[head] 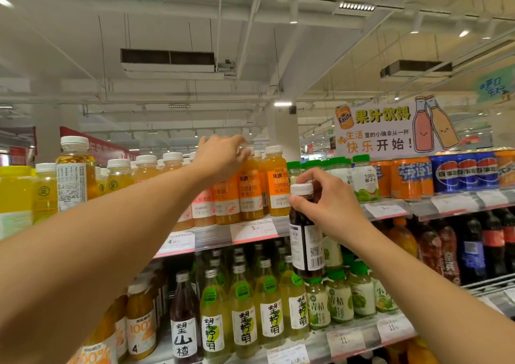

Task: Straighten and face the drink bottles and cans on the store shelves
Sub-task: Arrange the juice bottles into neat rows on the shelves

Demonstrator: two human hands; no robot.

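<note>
My right hand (pixel 324 199) grips a dark juice bottle (pixel 306 241) by its neck, just under the white cap, and holds it in the air in front of the top shelf edge. The bottle's barcode side faces me. My left hand (pixel 223 157) reaches over the row of orange juice bottles (pixel 252 196) on the top shelf, fingers curled around the top of one at the back; the contact is hidden behind the hand. White-capped yellow juice bottles (pixel 119 176) stand to the left.
Green-capped coconut water bottles (pixel 365 179) and orange and blue soda cans (pixel 459 172) fill the top shelf to the right. Below stand lemon and hawthorn drink bottles (pixel 242 313) and cola bottles (pixel 473 246). Price tags (pixel 253 231) line the shelf edges. A juice sign (pixel 381 129) stands above.
</note>
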